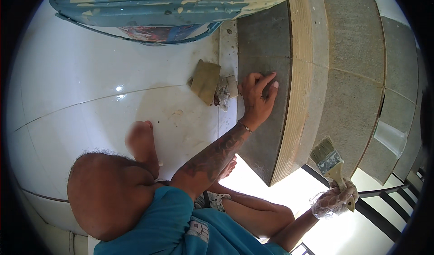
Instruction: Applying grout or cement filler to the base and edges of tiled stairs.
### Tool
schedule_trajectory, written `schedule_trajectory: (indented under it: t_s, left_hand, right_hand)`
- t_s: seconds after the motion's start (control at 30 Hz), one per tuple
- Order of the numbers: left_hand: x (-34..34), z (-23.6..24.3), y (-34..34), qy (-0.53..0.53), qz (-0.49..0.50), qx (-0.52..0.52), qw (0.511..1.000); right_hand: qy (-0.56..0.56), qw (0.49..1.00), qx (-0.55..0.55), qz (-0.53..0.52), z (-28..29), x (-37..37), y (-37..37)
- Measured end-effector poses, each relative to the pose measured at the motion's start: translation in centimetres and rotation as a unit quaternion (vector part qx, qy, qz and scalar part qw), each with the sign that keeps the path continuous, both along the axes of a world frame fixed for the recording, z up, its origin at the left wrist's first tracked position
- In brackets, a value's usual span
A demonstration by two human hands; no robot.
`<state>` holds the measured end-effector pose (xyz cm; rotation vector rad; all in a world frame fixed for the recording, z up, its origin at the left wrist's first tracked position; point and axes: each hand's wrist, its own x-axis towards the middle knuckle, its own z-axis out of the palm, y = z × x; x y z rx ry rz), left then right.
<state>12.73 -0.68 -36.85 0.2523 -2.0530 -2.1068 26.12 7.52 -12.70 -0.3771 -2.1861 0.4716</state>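
My left hand (258, 96), tattooed along the forearm, rests on the dark grey tile (263, 33) of a step, its fingers curved and apart. A pale wooden edging strip (300, 24) runs just right of it. My right hand (334, 199), in a clear plastic glove, grips a paintbrush (327, 158) with pale, paint-marked bristles and a light handle, held upright over the lower right of the stairs. Left of my left hand, a square olive-brown piece (204, 81) lies on the white tiled floor beside small pale blocks and crumbled scraps (222, 94).
A blue paint-splattered bucket (172, 6) stands at the top. Grey tiled steps (352, 33) climb along the right, with a pale translucent item (389, 137) on one. Black railing bars (384, 209) are at the lower right. My bent legs and bare feet are low in view on the floor (81, 83).
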Motion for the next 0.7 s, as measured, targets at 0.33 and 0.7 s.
schedule_trajectory:
  t_s: [0.33,0.7]
  left_hand:
    - [-1.5,0.4,0.7,-0.07,0.035,0.038,0.996]
    - [-2.0,-0.7,0.2,-0.077,0.031,0.098,0.992]
  right_hand:
    - [-0.027,0.999,0.023,0.003,0.1,0.4,0.3]
    - [-0.047,0.997,0.055,0.02,0.2,0.7,0.6]
